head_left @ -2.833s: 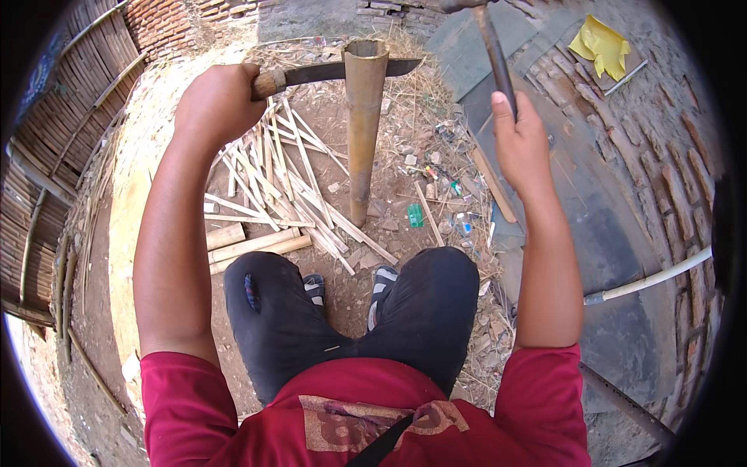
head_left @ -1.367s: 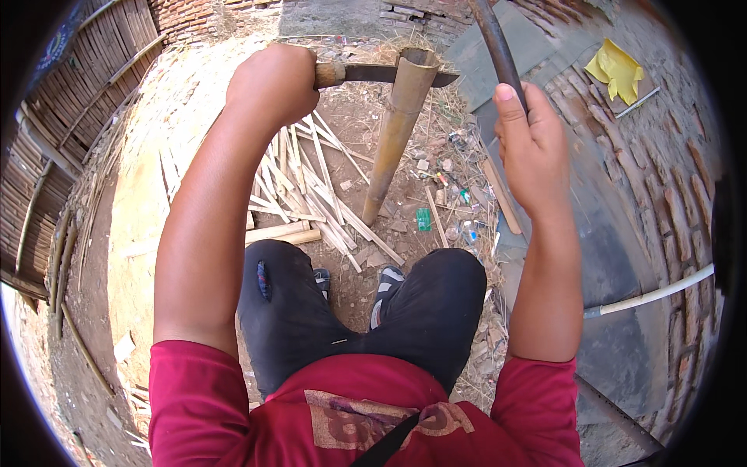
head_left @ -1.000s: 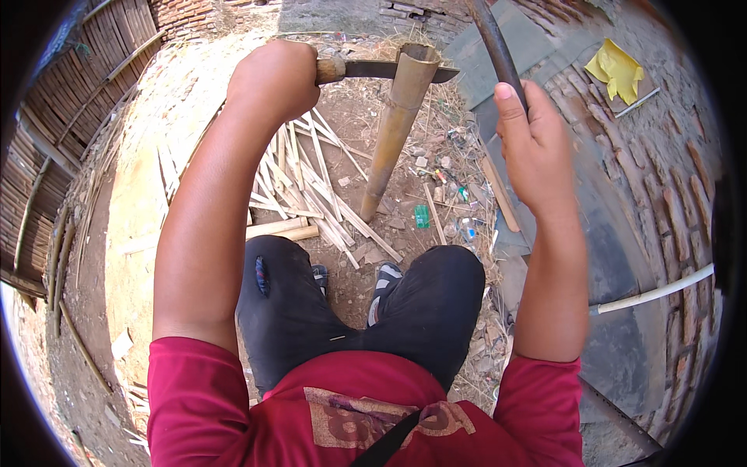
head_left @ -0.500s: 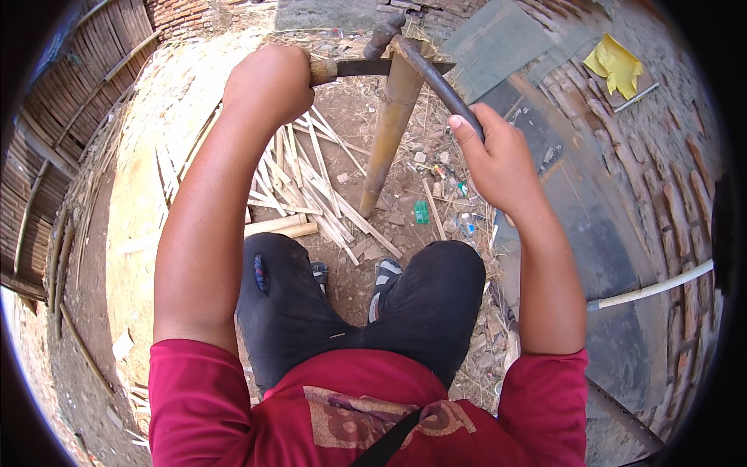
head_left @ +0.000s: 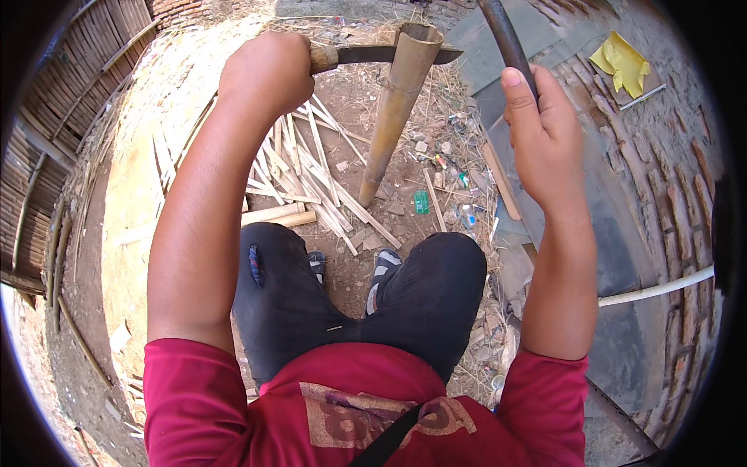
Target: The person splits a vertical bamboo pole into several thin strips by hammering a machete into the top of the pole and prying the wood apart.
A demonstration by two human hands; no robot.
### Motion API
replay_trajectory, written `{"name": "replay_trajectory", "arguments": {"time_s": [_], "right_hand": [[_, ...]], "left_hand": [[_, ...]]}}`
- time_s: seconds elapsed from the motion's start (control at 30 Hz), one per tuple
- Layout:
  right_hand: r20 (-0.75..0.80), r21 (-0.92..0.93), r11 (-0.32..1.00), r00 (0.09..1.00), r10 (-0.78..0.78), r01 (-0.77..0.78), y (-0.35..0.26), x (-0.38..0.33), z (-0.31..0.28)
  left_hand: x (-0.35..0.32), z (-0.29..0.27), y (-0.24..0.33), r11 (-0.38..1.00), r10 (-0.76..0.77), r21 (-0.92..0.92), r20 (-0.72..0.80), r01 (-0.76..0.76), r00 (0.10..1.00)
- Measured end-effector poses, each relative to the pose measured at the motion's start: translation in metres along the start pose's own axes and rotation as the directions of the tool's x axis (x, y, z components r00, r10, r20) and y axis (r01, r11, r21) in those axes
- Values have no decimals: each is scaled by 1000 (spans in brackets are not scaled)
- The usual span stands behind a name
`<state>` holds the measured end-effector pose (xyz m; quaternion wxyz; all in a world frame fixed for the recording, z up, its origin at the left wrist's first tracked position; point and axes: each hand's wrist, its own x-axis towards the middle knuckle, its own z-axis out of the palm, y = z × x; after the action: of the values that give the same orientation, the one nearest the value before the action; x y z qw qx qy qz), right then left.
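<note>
My left hand (head_left: 267, 75) is closed round the wooden handle of a machete (head_left: 364, 54), held level. Its dark blade crosses a section of bamboo (head_left: 389, 117) just below the open top; the bamboo hides the middle of the blade, and the tip shows past its right side. The bamboo stands nearly upright on the dirt, leaning slightly right at the top. Off to the right, my right hand (head_left: 545, 136) grips the dark handle of a hammer (head_left: 507, 39), raised apart from the machete. The hammer's head lies beyond the upper picture edge.
Thin split bamboo strips (head_left: 311, 179) lie heaped left of the bamboo. A green plastic piece (head_left: 421, 202) and other litter are on the ground. Dark sheets (head_left: 599, 226), a white pipe (head_left: 657, 286) and a yellow crumpled piece (head_left: 621, 62) lie to the right. A slatted wall (head_left: 70, 93) stands left.
The hammer has lifted off from the blade at the bamboo's top, up and to the right with my right hand. The blade now sits slightly lower in the bamboo, whose rim shows above it.
</note>
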<state>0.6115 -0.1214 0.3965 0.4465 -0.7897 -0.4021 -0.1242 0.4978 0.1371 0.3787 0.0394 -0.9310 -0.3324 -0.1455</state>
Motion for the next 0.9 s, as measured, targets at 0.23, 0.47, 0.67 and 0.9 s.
{"name": "replay_trajectory", "arguments": {"time_s": [0.23, 0.47, 0.67, 0.9], "right_hand": [[189, -176, 983, 982, -17, 50, 24, -13, 13], [104, -118, 989, 991, -83, 95, 25, -19, 25], [61, -72, 996, 997, -42, 47, 9, -3, 8], [164, -127, 991, 986, -18, 39, 24, -13, 18]], "left_hand": [[1, 7, 4, 1000, -5, 7, -28, 5, 1000], [0, -2, 16, 1000, 9, 9, 17, -10, 1000], [-1, 11, 4, 1000, 0, 4, -18, 0, 1000], [1, 17, 6, 999, -42, 4, -46, 42, 998]]}}
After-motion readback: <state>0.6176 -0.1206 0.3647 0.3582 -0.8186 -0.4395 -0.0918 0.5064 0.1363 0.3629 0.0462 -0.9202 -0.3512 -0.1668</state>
